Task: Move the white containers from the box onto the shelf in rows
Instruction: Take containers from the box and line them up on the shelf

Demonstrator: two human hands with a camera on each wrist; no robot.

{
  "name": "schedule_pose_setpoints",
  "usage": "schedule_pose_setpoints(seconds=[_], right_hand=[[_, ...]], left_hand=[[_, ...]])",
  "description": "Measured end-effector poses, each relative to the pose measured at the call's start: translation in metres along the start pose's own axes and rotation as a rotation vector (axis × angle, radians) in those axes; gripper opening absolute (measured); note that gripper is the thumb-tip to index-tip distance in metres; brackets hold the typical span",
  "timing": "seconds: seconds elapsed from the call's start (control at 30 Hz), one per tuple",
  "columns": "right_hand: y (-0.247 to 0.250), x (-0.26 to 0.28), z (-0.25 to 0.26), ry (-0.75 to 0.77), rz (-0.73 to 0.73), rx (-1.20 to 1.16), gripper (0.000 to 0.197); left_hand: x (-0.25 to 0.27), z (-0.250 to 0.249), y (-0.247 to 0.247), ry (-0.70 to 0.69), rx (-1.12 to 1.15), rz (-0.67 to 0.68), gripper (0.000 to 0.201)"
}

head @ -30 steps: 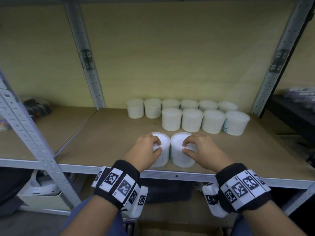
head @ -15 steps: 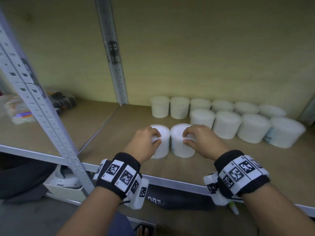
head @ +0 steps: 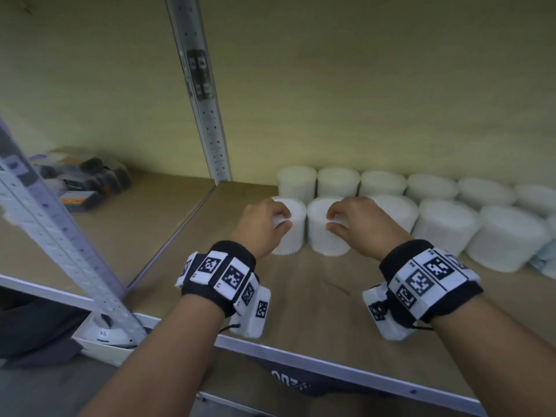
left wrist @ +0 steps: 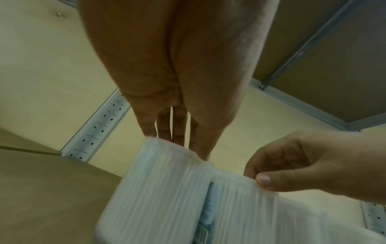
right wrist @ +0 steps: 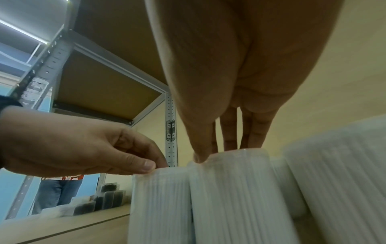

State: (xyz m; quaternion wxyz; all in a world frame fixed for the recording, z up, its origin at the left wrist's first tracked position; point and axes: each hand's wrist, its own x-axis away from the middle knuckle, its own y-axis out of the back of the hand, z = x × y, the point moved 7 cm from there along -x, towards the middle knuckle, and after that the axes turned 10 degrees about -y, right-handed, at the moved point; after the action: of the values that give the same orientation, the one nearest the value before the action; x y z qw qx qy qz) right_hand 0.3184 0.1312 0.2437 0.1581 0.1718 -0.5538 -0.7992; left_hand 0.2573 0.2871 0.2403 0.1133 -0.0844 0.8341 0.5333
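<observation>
Your left hand [head: 261, 225] pinches the top rim of the left container [head: 287, 233], thumb on the near side and fingers over the far edge. Your right hand [head: 356, 224] takes the right container [head: 326, 233] by the same grip. Both containers stand upright on the shelf [head: 301, 296], side by side and nearly touching, at the left end of the second row, just in front of the back row [head: 382, 183] along the far wall. The walls look thin, ribbed and translucent, so judge them light, easily dented and somewhat slippery. Hold each at the stiffer rim with gentle pressure rather than squeezing mid-wall. The box is not visible here.
</observation>
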Motion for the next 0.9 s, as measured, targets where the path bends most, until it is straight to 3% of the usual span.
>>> schedule_pose_setpoints(seconds=[0.57, 0.8, 0.9], right_hand=[[-0.004, -0.033, -0.018, -0.037, -0.031, -0.02, 0.031], [0.0, -0.023, -0.016, -0.035, -0.003, -0.05, 0.04], [0.015, -0.015, -0.028, -0.059, -0.062, -0.097, 0.04]], left_hand=[[-0.041, 0.01, -0.013, -0.02, 0.065, -0.021, 0.025], [-0.044, 0.006, -0.011, 0.005, 0.034, 0.049, 0.026], [-0.046, -0.001, -0.01, 0.023, 0.01, 0.104, 0.033]])
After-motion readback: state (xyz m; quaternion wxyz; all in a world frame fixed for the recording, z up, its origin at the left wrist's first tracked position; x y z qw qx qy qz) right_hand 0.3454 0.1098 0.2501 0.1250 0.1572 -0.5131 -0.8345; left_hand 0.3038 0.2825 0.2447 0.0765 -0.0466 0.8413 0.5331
